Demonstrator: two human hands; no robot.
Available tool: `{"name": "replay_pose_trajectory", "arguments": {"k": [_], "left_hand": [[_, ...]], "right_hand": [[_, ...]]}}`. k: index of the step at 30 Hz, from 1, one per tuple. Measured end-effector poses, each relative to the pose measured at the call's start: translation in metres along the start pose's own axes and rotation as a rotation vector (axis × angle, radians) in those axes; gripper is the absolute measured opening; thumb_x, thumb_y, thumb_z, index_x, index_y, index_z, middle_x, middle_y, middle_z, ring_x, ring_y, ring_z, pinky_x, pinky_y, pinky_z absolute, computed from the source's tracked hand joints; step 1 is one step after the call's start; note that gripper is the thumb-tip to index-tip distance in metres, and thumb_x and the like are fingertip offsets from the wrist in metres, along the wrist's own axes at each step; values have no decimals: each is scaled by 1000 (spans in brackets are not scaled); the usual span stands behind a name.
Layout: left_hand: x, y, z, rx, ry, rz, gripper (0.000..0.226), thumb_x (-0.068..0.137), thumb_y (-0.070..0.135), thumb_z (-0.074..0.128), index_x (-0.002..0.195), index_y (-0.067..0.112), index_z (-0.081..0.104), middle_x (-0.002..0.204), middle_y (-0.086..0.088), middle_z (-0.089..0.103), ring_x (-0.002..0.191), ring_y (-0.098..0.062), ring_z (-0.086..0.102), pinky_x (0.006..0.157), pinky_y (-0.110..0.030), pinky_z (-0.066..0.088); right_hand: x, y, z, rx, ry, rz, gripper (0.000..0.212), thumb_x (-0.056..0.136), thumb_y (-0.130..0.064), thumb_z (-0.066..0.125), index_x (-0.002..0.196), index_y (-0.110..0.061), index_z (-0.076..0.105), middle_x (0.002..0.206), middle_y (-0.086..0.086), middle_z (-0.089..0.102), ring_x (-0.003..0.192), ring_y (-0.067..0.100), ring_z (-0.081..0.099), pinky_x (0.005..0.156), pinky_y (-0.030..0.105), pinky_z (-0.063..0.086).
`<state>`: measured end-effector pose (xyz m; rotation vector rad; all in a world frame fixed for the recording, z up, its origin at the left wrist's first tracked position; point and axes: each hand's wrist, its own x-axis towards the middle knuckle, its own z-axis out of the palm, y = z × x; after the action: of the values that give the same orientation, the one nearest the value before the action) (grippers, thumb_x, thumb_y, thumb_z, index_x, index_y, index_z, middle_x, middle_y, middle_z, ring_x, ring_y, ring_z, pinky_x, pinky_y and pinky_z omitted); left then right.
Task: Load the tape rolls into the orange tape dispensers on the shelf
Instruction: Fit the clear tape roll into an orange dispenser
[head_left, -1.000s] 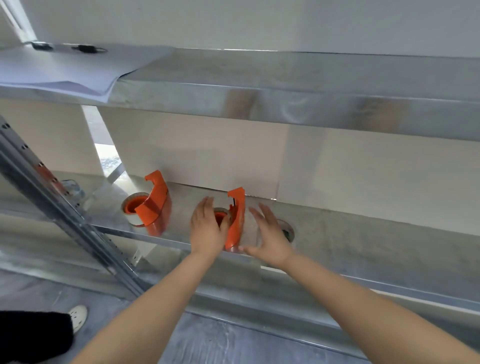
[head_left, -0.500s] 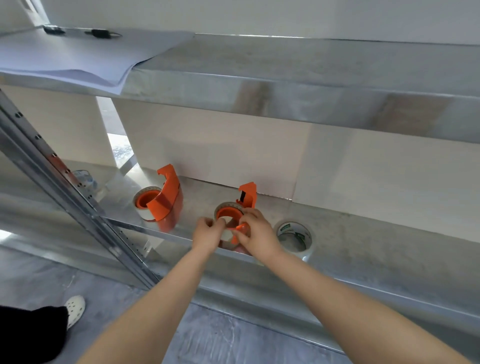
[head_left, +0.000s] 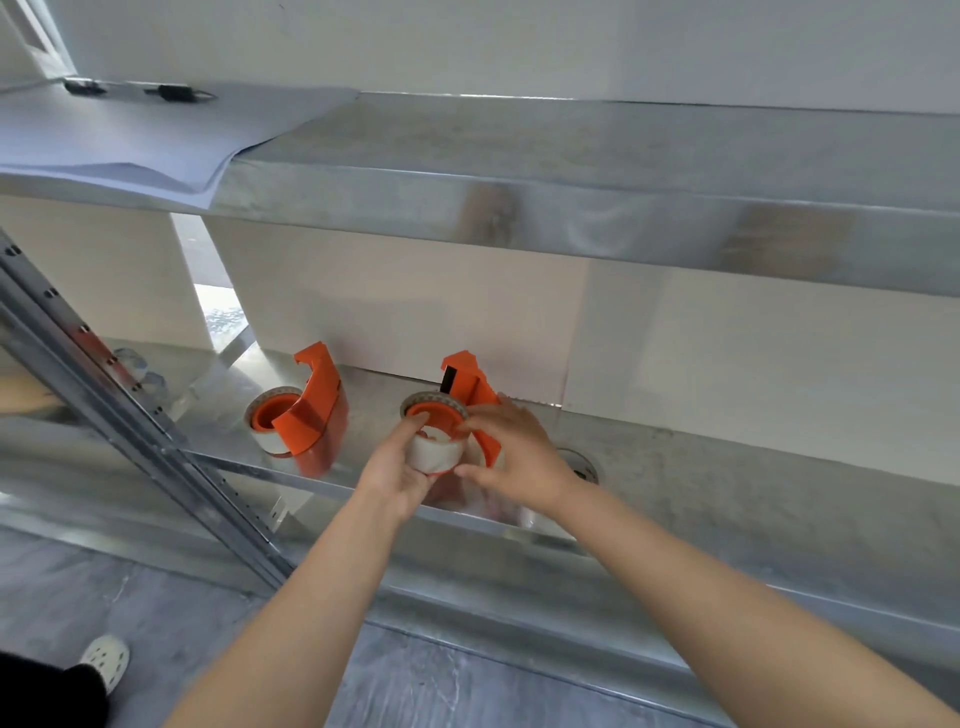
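Note:
Two orange tape dispensers stand on the lower metal shelf (head_left: 727, 499). The left dispenser (head_left: 306, 415) holds a clear tape roll on its hub. At the middle dispenser (head_left: 470, 395) a tape roll (head_left: 434, 449) sits around the orange hub. My left hand (head_left: 397, 475) grips that roll from the near left side. My right hand (head_left: 519, 457) clasps the dispenser's orange body and touches the roll's top edge. A loose tape roll (head_left: 584, 465) lies flat on the shelf just right of my right hand, mostly hidden by it.
An upper metal shelf (head_left: 571, 208) overhangs the work area, with white paper sheets (head_left: 130, 140) and black clips on its left end. A slanted metal upright (head_left: 130, 426) runs at the left. A shoe (head_left: 106, 660) shows on the grey floor at bottom left.
The camera has moved closer. Both hands went from flat beside the middle dispenser to closing on it, and the left hand now wraps the roll.

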<state>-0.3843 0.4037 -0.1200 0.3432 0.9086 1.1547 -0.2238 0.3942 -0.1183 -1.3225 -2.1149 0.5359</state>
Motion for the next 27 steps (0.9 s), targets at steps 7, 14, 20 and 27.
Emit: {"name": "replay_pose_trajectory", "arguments": {"k": [7,14,20,27], "left_hand": [[-6,4,4,-97,-96,29,71,94,57,22,116,1,58,103,-17,72,96,-25,68,80,-36,56],[-5,5,14,-237,88,-3,56,102,35,14,137,-2,37,140,-24,45,126,-34,48,97,-44,43],[2,9,5,-273,217,54,44,102,26,21,135,6,41,105,-13,61,83,-22,60,83,-39,46],[6,5,-1,-262,250,26,42,102,27,24,134,7,42,113,-12,62,94,-21,61,86,-40,46]], "right_hand": [[4,-11,-2,-46,122,-67,14,77,-20,70,87,-11,69,98,5,69,111,24,57,113,41,25],[22,-12,-39,278,155,147,12,78,-12,70,87,-5,67,92,13,70,82,18,60,75,22,43],[20,38,-82,73,183,182,11,80,-12,69,85,-2,65,88,9,68,81,16,59,80,26,47],[14,79,-84,-278,-169,236,12,84,-14,64,89,-4,62,97,14,67,92,31,62,79,37,47]]}}
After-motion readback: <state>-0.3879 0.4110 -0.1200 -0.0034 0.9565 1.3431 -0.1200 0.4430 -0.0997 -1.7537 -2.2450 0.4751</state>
